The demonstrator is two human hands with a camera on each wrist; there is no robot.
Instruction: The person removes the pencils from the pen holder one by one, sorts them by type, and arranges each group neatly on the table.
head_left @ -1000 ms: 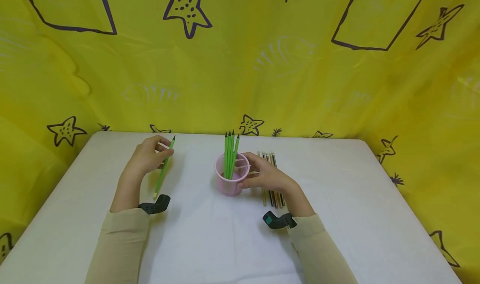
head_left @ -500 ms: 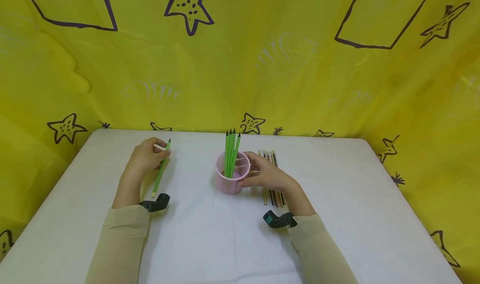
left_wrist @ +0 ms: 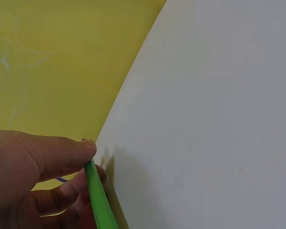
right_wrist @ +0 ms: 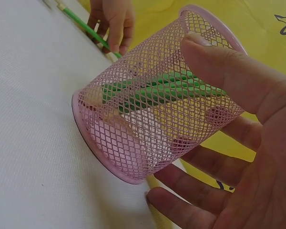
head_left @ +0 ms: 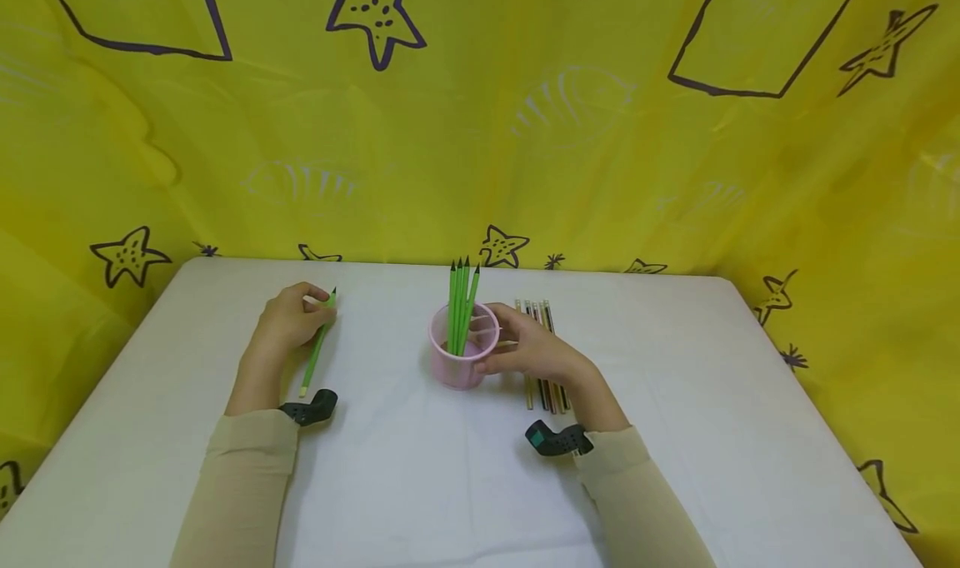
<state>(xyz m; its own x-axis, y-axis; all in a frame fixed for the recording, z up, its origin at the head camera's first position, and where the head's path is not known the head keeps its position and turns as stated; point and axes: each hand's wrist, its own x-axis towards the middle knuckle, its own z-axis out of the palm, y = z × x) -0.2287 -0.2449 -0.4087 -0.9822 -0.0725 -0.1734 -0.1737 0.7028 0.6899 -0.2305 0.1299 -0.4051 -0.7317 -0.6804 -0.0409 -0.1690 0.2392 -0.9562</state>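
Note:
On the left of the table, my left hand pinches a green pencil between thumb and fingers. Its dark tip points away and its eraser end lies toward me, low over the cloth. The left wrist view shows the thumb pressed on the green pencil. My right hand grips a pink mesh pencil cup from its right side, thumb and fingers spread around the wall. Several green pencils stand in the cup, points up. Through the mesh in the right wrist view, the pencils lean to one side.
A row of several dark and gold pencils lies under and beside my right hand, partly hidden by it. White cloth covers the table. A yellow curtain with drawn starfish hangs behind the back edge.
My left hand has lowered slightly toward the table and shifted a little left with the green pencil. The right hand and the cup have stayed in place.

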